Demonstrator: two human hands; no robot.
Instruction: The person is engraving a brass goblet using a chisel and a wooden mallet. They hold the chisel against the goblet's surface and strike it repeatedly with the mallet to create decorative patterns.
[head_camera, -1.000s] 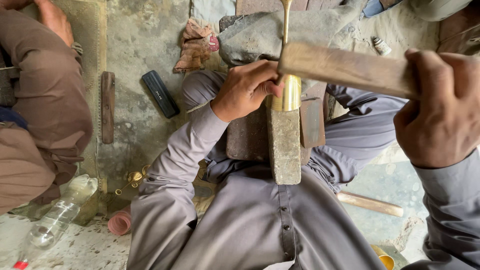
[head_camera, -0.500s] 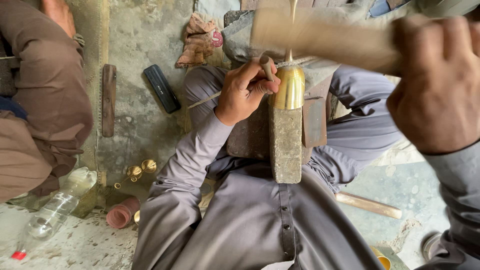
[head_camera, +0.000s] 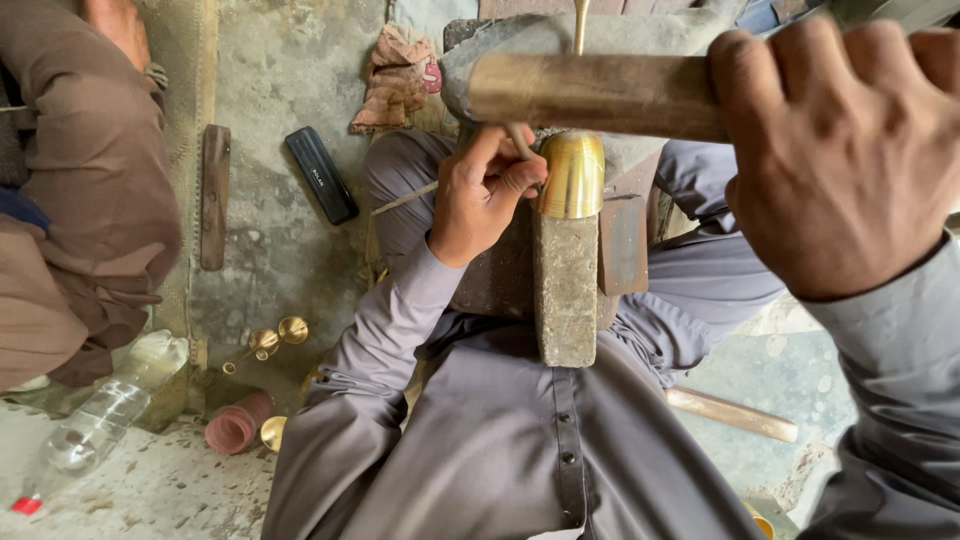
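Observation:
My left hand (head_camera: 485, 190) grips the rim side of a shiny brass cup (head_camera: 572, 175) that sits over the far end of a grey metal stake bar (head_camera: 565, 285) running between my knees. My right hand (head_camera: 835, 150) is closed around the wooden handle of a hammer (head_camera: 590, 95), held raised close to the camera, above the cup. The hammer's head is hidden. A thin brass stem (head_camera: 579, 25) shows above the handle.
Another person in brown clothing (head_camera: 70, 190) sits at the left. On the concrete floor lie a black case (head_camera: 320, 175), a wooden strip (head_camera: 213, 195), a rag (head_camera: 395, 80), small brass cups (head_camera: 270, 340), a pink ring (head_camera: 235, 425), a plastic bottle (head_camera: 95, 420) and a wooden stick (head_camera: 730, 413).
The hammer handle has swung up and nearer to the camera, then back down a little. My left hand has shifted its fingers on the brass cup.

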